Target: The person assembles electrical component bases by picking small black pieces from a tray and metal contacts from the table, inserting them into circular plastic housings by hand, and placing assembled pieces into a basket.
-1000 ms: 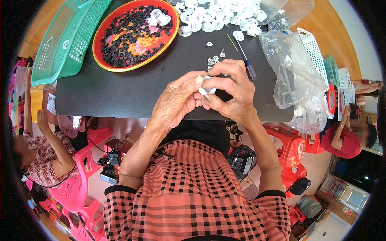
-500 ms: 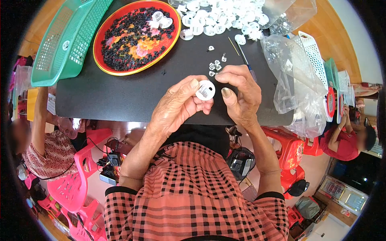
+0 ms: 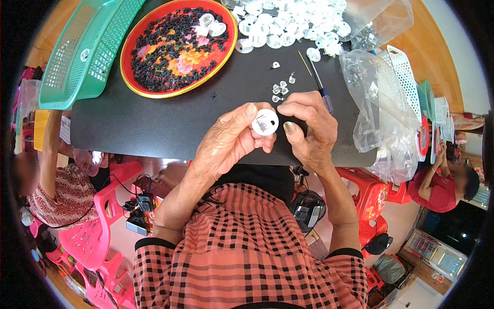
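In the head view, my left hand [image 3: 231,133] pinches a round white plastic disc [image 3: 265,122] between thumb and fingers. The disc has a small dark hole near its right side, and faint markings cross its face. Just to the right is my right hand [image 3: 311,129], its fingers curled and its thumb apart from the forefinger; I see nothing between them. Beyond the hands, several small clear-and-metal pieces [image 3: 281,88] lie on the dark table [image 3: 154,129]. A screwdriver [image 3: 323,90] with a blue handle and a thin yellowish stick [image 3: 304,63] lie past the right hand.
A red tray [image 3: 126,67] of tiny black parts holds a few white discs. Left of it stands a green basket [image 3: 77,82]. White discs [image 3: 288,26] are heaped at the back. Clear plastic bags [image 3: 375,103] hang over the right edge. Other people sit on both sides.
The view has shifted slightly, so the table items appear a little farther right. Both hands keep nearly the same pose, and the disc stays in my left hand.
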Available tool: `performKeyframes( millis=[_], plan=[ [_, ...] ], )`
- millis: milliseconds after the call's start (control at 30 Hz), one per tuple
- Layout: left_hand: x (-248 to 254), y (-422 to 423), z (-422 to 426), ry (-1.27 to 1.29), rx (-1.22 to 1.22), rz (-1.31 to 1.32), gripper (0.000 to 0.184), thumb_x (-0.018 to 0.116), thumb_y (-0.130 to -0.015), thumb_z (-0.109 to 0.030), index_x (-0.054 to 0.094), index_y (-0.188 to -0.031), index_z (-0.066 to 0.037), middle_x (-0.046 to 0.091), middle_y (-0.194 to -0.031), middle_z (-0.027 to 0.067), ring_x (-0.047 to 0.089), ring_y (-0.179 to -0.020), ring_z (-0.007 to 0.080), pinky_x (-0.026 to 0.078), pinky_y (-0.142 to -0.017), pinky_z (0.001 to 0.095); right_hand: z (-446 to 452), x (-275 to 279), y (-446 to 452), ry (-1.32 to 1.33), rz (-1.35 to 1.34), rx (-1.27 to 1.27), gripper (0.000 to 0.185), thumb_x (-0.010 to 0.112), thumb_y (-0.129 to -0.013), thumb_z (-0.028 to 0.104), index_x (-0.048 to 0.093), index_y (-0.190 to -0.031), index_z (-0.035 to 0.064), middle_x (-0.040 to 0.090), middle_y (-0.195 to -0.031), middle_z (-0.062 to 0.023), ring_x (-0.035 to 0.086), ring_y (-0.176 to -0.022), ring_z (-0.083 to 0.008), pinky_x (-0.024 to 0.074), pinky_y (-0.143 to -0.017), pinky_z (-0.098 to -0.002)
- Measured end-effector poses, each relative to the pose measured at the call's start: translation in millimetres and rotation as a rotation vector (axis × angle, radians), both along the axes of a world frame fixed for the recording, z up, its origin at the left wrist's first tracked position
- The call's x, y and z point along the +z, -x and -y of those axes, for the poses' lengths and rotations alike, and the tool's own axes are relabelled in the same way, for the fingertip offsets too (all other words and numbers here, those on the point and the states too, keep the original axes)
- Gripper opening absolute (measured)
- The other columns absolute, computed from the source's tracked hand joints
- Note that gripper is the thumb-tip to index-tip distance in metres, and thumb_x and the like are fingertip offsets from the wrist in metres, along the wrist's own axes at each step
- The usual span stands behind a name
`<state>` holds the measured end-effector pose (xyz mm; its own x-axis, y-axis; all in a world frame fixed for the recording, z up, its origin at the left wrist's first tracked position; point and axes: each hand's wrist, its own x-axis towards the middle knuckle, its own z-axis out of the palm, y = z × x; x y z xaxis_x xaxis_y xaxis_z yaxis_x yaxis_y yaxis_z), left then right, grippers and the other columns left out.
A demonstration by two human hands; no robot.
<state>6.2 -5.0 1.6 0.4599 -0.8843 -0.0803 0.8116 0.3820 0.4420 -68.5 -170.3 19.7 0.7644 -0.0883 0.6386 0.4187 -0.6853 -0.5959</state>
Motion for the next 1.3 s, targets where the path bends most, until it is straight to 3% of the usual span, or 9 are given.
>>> performKeyframes(
  millis=[200,300,467,733,1000,1067,1100,1233,1300],
  plan=[
    [6.1,0.0,-2.1,-0.074,-0.026,0.024,0.043,0.049,-0.095,-0.032,0.051,-0.114,0.007,0.058,-0.092,0.0116,0.059,-0.076,0.0184,0.051,-0.068,0.0308,-6.9,6.9,-1.6,-0.022,-0.035,0.016,0.048,0.079,-0.056,0.014,0.063,-0.101,0.0085,0.059,-0.098,-0.0059,0.056,-0.086,-0.0227,0.0471,-0.074,-0.0332],
    [7.5,2.2,-0.7,-0.132,-0.014,0.034,0.041,0.049,-0.095,-0.031,0.052,-0.114,0.005,0.058,-0.096,0.0095,0.058,-0.081,0.0146,0.051,-0.071,0.0284,-7.8,7.0,-3.4,-0.002,-0.021,0.02,0.048,0.079,-0.056,0.013,0.063,-0.101,0.0085,0.059,-0.098,-0.0056,0.056,-0.085,-0.0232,0.0466,-0.074,-0.0333],
    [6.6,7.4,2.0,-0.228,0.05,0.101,0.035,0.052,-0.095,-0.028,0.054,-0.114,0.002,0.057,-0.098,0.0041,0.054,-0.087,0.0086,0.048,-0.076,0.0232,-8.3,3.3,-3.2,0.103,-0.02,-0.018,0.048,0.078,-0.056,0.013,0.063,-0.101,0.0072,0.06,-0.098,-0.0066,0.057,-0.086,-0.0234,0.047,-0.074,-0.0327],
    [4.2,9.8,3.5,-0.193,0.039,0.144,0.036,0.05,-0.095,-0.027,0.053,-0.117,0.001,0.057,-0.102,0.0054,0.055,-0.093,0.0102,0.048,-0.081,0.0242,-10.2,3.5,-2.8,0.075,-0.007,-0.048,0.044,0.077,-0.056,0.01,0.064,-0.097,0.0078,0.06,-0.095,-0.0045,0.056,-0.083,-0.0221,0.0454,-0.073,-0.0323],
    [-0.4,8.2,3.1,-0.106,0.007,0.056,0.033,0.054,-0.093,-0.02,0.052,-0.118,0.001,0.058,-0.107,0.0073,0.057,-0.098,0.0129,0.048,-0.086,0.027,-11.1,9.0,-2.6,0.093,-0.047,-0.044,0.045,0.078,-0.056,0.006,0.064,-0.099,0.0051,0.061,-0.097,-0.0094,0.059,-0.085,-0.0248,0.048,-0.074,-0.0333],
    [3.0,8.6,3.9,-0.09,0.026,0.037,0.033,0.054,-0.094,-0.02,0.052,-0.118,0.002,0.06,-0.103,0.0085,0.059,-0.092,0.0142,0.05,-0.081,0.0286,-10.8,9.7,-3.5,0.056,-0.035,-0.031,0.049,0.079,-0.056,0.009,0.062,-0.102,0.0044,0.06,-0.098,-0.0116,0.058,-0.085,-0.0266,0.0481,-0.075,-0.0346],
    [-0.8,7.6,3.3,-0.071,0.012,0.045,0.035,0.052,-0.094,-0.021,0.05,-0.119,0.004,0.06,-0.106,0.0131,0.061,-0.099,0.0198,0.05,-0.086,0.0318,-11.0,10.8,-3.0,0.04,-0.036,-0.027,0.051,0.079,-0.057,0.012,0.061,-0.103,0.0039,0.06,-0.098,-0.0124,0.058,-0.085,-0.0275,0.048,-0.075,-0.0351],
    [16.8,3.9,-14.3,0.005,0.065,0.001,0.035,0.052,-0.094,-0.021,0.049,-0.117,0.005,0.06,-0.103,0.0169,0.062,-0.088,0.0239,0.053,-0.078,0.038,-7.7,2.9,1.5,-0.031,-0.059,-0.057,0.049,0.072,-0.071,0.036,0.059,-0.104,0.0019,0.06,-0.096,-0.0147,0.058,-0.085,-0.0283,0.0466,-0.076,-0.0361],
    [47.2,-21.1,-48.0,-0.072,0.368,0.277,0.043,0.055,-0.09,-0.032,0.049,-0.111,0.005,0.06,-0.098,0.019,0.062,-0.082,0.027,0.052,-0.074,0.0396,-5.6,0.9,1.7,-0.026,-0.047,-0.035,0.046,0.07,-0.075,0.035,0.06,-0.104,0.0011,0.06,-0.094,-0.0145,0.058,-0.084,-0.0285,0.0468,-0.075,-0.036]
  ],
)
